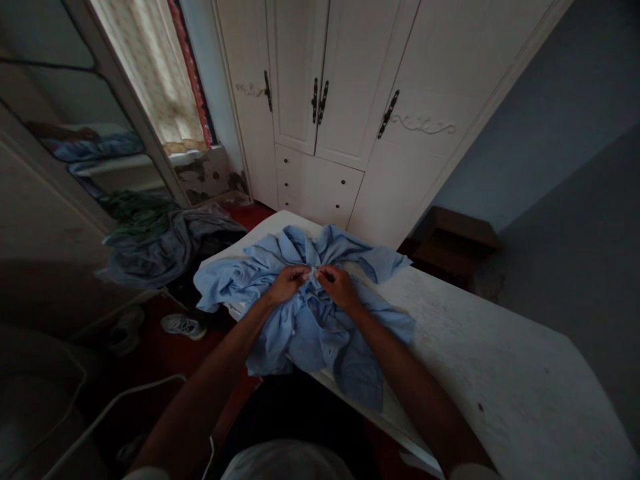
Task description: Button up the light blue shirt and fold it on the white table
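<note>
A light blue shirt (305,320) lies crumpled on the near-left end of a white table (490,360), with its sleeves spread toward the far corner and its hem hanging over the near edge. My left hand (286,283) and my right hand (340,285) meet over the middle of the shirt. Both pinch the fabric near the front opening, fingertips almost touching each other. What exactly sits between the fingertips is too small to see.
A white wardrobe (345,100) with dark handles stands behind the table. A heap of grey and green clothes (160,240) lies at the left, with a white shoe (183,325) on the red floor. A brown box (455,243) sits by the blue wall.
</note>
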`<act>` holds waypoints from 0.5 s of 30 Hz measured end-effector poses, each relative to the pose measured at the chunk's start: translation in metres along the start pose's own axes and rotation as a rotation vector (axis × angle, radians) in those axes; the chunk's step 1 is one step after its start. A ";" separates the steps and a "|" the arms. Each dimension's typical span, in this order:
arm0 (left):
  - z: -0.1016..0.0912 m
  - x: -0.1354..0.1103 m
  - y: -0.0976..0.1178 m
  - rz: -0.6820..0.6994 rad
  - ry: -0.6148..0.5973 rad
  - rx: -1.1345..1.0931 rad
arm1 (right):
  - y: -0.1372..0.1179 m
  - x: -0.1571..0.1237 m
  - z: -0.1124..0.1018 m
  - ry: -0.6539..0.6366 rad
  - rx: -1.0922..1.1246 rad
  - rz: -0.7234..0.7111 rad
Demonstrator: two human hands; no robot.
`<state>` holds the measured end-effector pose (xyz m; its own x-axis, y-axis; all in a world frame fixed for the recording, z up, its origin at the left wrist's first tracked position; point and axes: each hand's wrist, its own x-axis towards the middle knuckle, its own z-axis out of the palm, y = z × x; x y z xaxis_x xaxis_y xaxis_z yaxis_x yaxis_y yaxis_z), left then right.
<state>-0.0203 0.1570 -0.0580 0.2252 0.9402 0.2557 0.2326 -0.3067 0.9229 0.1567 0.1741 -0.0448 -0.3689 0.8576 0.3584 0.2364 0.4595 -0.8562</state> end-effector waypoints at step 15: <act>0.010 -0.010 0.021 -0.022 0.102 0.161 | 0.006 0.000 0.004 0.013 0.099 0.035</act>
<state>-0.0082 0.1399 -0.0440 0.1229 0.9545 0.2716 0.3865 -0.2981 0.8728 0.1543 0.1762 -0.0508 -0.3504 0.8757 0.3321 0.1582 0.4048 -0.9006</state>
